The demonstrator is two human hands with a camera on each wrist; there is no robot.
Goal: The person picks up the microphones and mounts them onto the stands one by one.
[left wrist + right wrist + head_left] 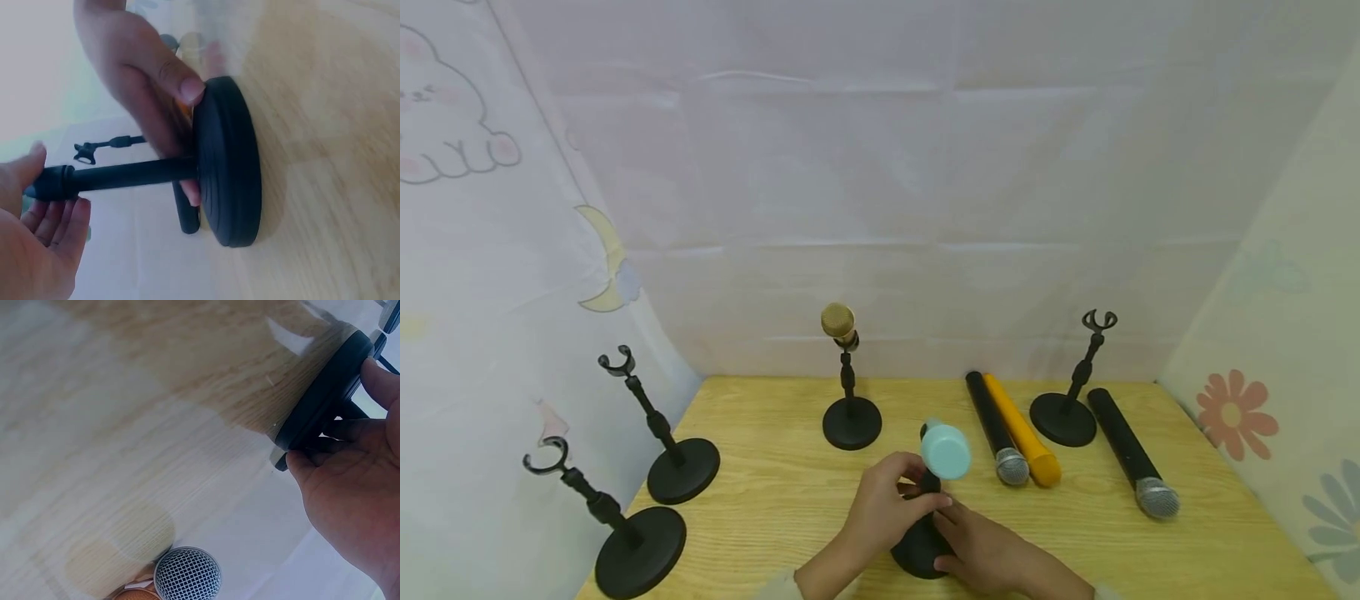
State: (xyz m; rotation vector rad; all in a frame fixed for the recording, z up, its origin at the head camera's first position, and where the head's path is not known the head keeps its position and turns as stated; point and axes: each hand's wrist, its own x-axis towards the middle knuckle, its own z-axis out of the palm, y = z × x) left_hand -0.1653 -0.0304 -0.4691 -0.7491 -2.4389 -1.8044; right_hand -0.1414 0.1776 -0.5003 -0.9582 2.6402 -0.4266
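Note:
A black microphone stand [916, 552] with a round base is near the front middle of the table, topped by a light-blue microphone [946, 452]. My left hand [880, 507] grips the upper pole; in the left wrist view its thumb and fingers lie round the collar [59, 182]. Down at the base, my right hand [983, 550] holds the rim, its thumb [192, 89] on the edge. From the right wrist view, that hand's fingers and thumb are at the base disc [325, 390]. The light-blue microphone is out of sight in both wrist views.
Behind stands a gold microphone [838, 321] in its stand. Two bare stands [681, 471] are at left, another [1063, 419] at back right. A black microphone [996, 425] and an orange one [1022, 429] lie side by side; another black microphone [1131, 450] lies farther right.

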